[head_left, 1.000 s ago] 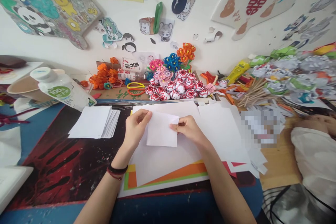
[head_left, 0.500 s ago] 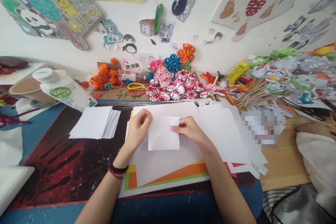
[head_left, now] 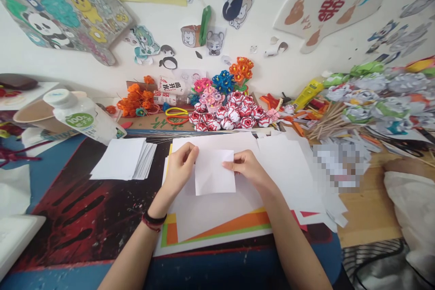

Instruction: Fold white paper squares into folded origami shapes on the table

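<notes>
A small square of white paper (head_left: 212,176) is held up in front of me, above larger white sheets (head_left: 200,217). My right hand (head_left: 249,165) pinches its right edge, the thumb lying flat on the front and the fingers behind. At the upper left corner of the square is my left hand (head_left: 181,161), thumb and forefinger pressed together there; how much paper lies between them is hidden. To the left, a stack of similar white squares (head_left: 120,158) rests on the dark red and black mat (head_left: 78,217).
Behind the sheets lie red-and-white paper flowers (head_left: 234,115) and orange ones (head_left: 136,97). A white bottle (head_left: 83,118) leans at the left. More white sheets (head_left: 288,167) and wrapped flowers on sticks (head_left: 370,95) occupy the right. A person's sleeve (head_left: 411,208) shows at far right.
The paper square has shifted slightly to the right, and my right hand with it. My left hand stays at its upper left corner, nearly unmoved.
</notes>
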